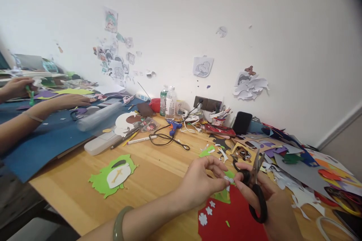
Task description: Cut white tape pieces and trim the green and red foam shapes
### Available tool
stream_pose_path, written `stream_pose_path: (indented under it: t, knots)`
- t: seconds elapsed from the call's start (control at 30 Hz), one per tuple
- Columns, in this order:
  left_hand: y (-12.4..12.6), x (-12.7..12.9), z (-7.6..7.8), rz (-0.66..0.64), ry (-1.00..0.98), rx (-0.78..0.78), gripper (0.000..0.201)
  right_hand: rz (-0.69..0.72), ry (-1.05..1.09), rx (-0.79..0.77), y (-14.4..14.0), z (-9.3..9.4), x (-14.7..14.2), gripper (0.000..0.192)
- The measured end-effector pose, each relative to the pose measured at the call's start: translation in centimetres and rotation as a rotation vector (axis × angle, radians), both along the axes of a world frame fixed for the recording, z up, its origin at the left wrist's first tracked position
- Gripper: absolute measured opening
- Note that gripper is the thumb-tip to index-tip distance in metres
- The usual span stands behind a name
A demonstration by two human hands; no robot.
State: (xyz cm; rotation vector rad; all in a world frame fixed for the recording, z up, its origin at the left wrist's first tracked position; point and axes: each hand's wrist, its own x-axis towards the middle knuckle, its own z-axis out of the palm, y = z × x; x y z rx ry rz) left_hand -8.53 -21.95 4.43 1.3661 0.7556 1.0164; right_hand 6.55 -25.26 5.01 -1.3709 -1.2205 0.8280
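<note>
My left hand (202,180) pinches a small white cut-out (228,179) between thumb and fingertips. My right hand (268,196) has black-handled scissors (258,192) hooked on it, blades pointing up, and its fingertips meet the same small cut-out. Below both hands lies a red sheet (223,218), with several white flower cut-outs (203,219) and a green scrap on it. Green sheet material (223,196) shows under the fingers, partly hidden. To the left on the wooden table rests a green cut-out figure (103,180) with a white oval and a dark patch.
A blue-and-orange glue gun (174,126) with its black cord lies mid-table, near two bottles (170,103). Coloured scraps (299,158) pile up at right beside a phone (242,122). At left, another person's hands (70,99) work over a blue mat (42,154).
</note>
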Motion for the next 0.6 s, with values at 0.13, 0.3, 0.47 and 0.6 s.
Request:
stream_pose_path:
  t: [0.13, 0.3, 0.47, 0.6]
  knots:
    - [-0.08, 0.03, 0.00, -0.025, -0.004, -0.005, 0.022, 0.034, 0.019, -0.027, -0.09, 0.20, -0.13, 0.037]
    - [-0.03, 0.07, 0.03, -0.058, -0.055, -0.012, 0.023, 0.014, 0.071, -0.041, 0.02, 0.22, -0.11, 0.035]
    - [-0.05, 0.17, -0.14, -0.057, -0.053, -0.015, 0.023, -0.031, 0.093, -0.027, -0.07, 0.15, -0.29, 0.036]
    - [-0.07, 0.19, -0.16, -0.007, -0.052, -0.047, 0.011, -0.044, 0.100, -0.010, -0.04, 0.07, -0.46, 0.036]
